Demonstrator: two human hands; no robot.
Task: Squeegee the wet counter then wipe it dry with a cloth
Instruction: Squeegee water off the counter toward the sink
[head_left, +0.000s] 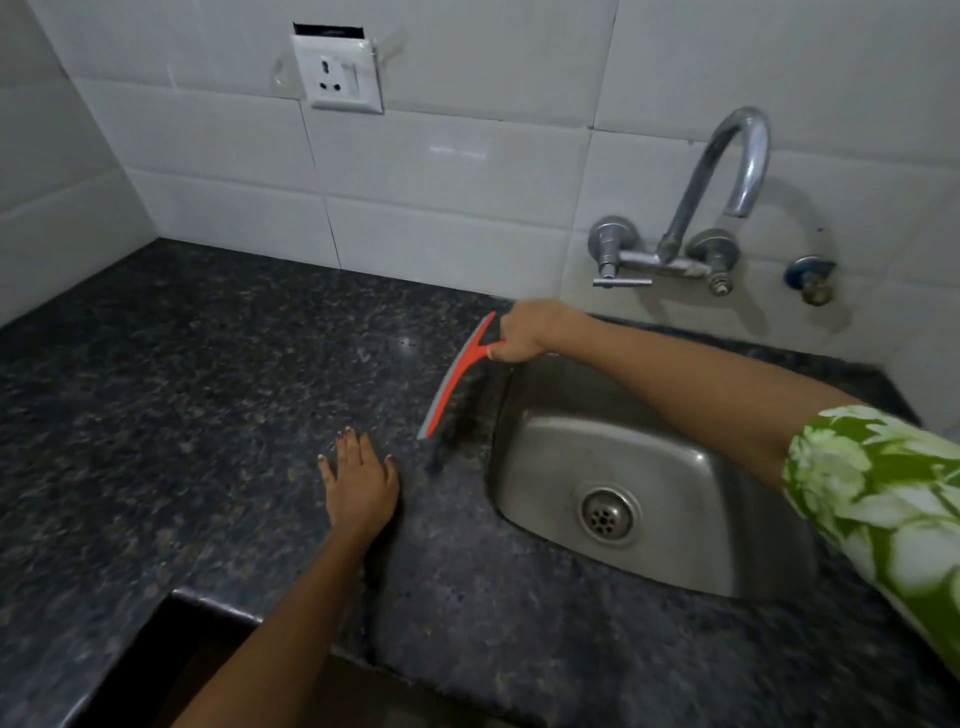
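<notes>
The right hand (522, 332) is wrapped around the handle of the red squeegee (457, 376), which hangs tilted just above the dark granite desk (182, 415), its grey blade edge facing left and its lower end close to the near-left rim of the steel sink (649, 499). The left hand (358, 480) lies flat on the desk with fingers straight and spread, holding nothing, just left of the squeegee's lower tip.

The step in hand looks like drawing water toward the sink. The main risk is the blade riding tilted: if only one end meets the stone, a streak of water would be left behind. Lifted too early, the blade could drip back onto the desk instead of into the basin. The braced left hand sits near the blade's path and may get clipped, or leave a wet print. No cloth shows anywhere, so the drying step has nothing to hand. The tap (727, 171) stands well behind.
</notes>
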